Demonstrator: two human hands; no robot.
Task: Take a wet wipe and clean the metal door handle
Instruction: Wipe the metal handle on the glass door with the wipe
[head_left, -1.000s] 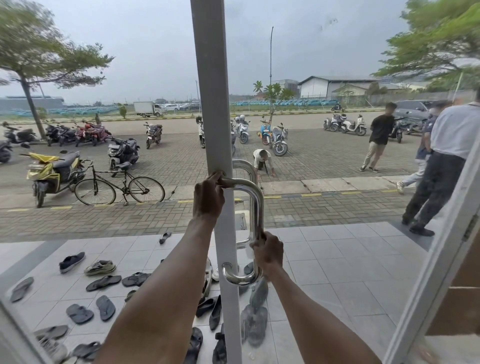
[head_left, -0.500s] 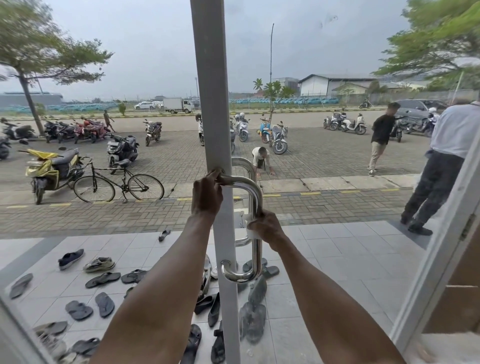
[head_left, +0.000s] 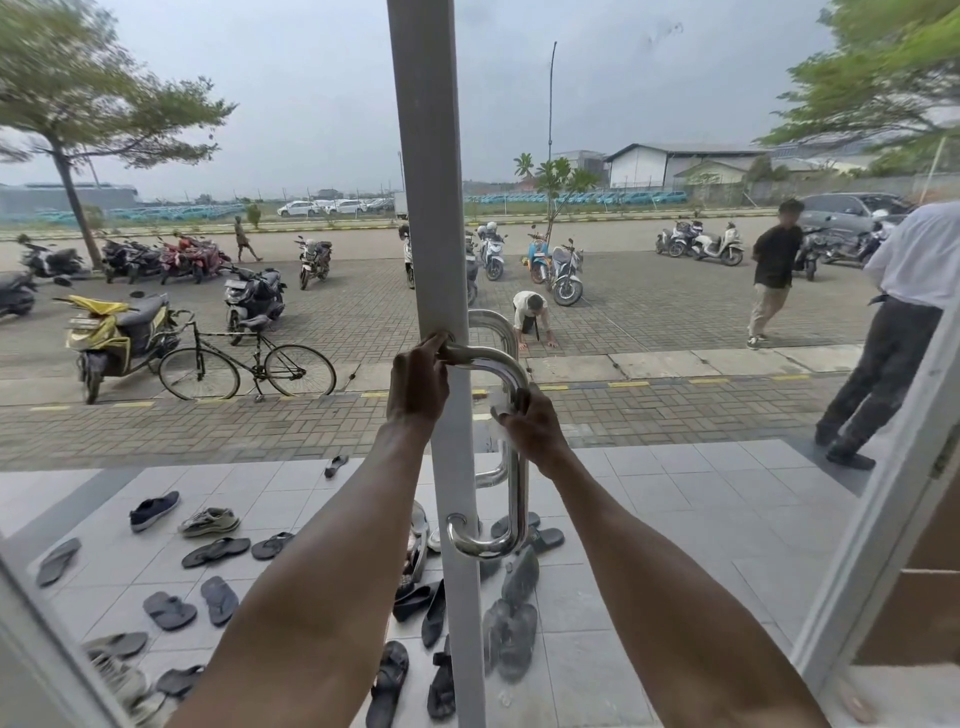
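You're mid-clean: right hand (head_left: 532, 426) fingers wrapped round the wet wipe (head_left: 497, 401) high on the metal door handle (head_left: 514, 467), left hand (head_left: 418, 384) gripping its top bend, lower bar likely left.

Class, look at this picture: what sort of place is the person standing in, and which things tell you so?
Probably a building's entrance, seen from inside a glass door: footwear left on the tiled porch, with a paved motorbike parking area beyond.

Shiny curved metal door handle (head_left: 511, 467) (upright), white wet wipe (head_left: 500, 401) wrapping it.
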